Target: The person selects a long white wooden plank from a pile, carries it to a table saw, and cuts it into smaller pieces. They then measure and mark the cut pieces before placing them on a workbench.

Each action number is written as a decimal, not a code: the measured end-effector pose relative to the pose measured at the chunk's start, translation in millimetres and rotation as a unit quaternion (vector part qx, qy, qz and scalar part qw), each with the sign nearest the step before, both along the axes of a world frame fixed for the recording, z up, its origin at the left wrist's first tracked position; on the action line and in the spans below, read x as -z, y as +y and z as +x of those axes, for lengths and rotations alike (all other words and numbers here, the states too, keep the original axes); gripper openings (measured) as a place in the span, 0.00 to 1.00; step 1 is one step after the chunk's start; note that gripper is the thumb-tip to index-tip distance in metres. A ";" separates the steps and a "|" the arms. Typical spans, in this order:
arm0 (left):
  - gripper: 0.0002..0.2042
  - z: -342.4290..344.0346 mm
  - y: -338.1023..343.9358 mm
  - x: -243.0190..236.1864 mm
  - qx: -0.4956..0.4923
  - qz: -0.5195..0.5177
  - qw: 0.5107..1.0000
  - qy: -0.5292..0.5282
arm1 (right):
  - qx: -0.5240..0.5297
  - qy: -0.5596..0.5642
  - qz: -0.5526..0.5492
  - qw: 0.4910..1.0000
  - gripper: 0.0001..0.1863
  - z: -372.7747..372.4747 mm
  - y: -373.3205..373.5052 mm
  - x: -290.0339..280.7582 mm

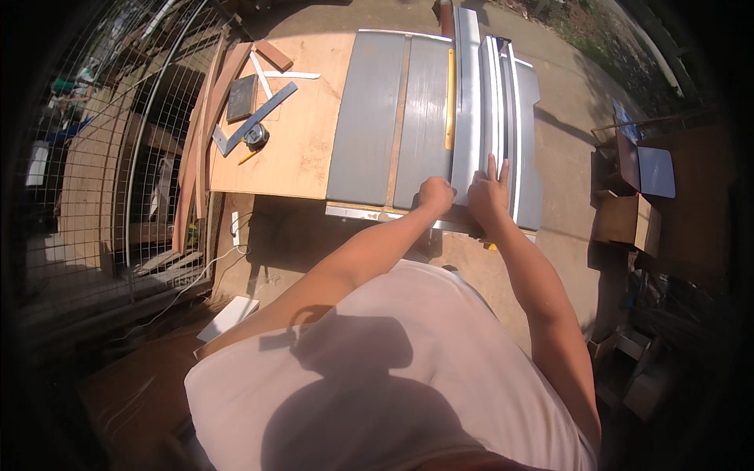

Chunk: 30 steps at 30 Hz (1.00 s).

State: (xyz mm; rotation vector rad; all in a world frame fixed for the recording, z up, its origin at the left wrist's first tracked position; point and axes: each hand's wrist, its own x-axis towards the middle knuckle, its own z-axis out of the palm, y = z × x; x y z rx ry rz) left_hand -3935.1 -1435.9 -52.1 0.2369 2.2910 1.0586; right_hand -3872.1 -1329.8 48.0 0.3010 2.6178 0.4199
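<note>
Ahead of me stands a table saw [369, 118] with a grey metal top. A long silver rip fence [468, 94] runs from near to far across its right part, with pale rails beside it. My left hand [437, 195] is closed in a fist at the near end of the fence, on its left side; whatever it may grip is hidden. My right hand [488, 196] rests over the near end of the rails, two fingers stretched forward and apart, the others partly hidden. A narrow yellow strip [451, 102] lies along the fence's left side.
A plywood side table [306, 149] adjoins the saw on the left. It bears a metal square [259, 118], a tape measure [255, 136], a pencil [248, 157] and a dark block [241, 98]. Wire mesh [94, 157] lines the left; cardboard boxes [624, 220] stand right.
</note>
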 end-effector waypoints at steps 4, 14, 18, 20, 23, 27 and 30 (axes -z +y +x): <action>0.09 -1.9 6.7 14.1 -0.031 -0.001 0.999 0.034 | -0.015 0.008 0.012 1.000 0.15 -8.4 0.7 7.7; 0.07 -33.7 34.7 17.9 -0.041 -0.029 0.999 0.018 | -0.030 0.036 0.010 0.999 0.14 -31.7 21.5 6.4; 0.07 -44.1 36.4 7.6 -0.032 -0.015 0.999 -0.010 | -0.010 0.000 0.021 1.000 0.16 -42.4 25.3 0.0; 0.07 -48.2 37.8 -0.1 -0.034 -0.015 0.999 -0.013 | -0.003 0.009 0.012 1.000 0.15 -44.7 30.4 4.3; 0.07 -55.6 41.3 -2.1 -0.039 -0.022 0.999 -0.028 | -0.002 0.019 0.007 1.000 0.14 -49.8 37.0 6.8; 0.07 -67.1 47.9 8.0 -0.030 0.012 0.999 0.000 | 0.003 0.032 -0.007 0.999 0.12 -56.7 42.1 2.0; 0.09 -72.8 46.6 19.0 -0.041 0.043 0.998 -0.017 | -0.005 0.040 -0.001 0.999 0.12 -60.9 50.7 4.9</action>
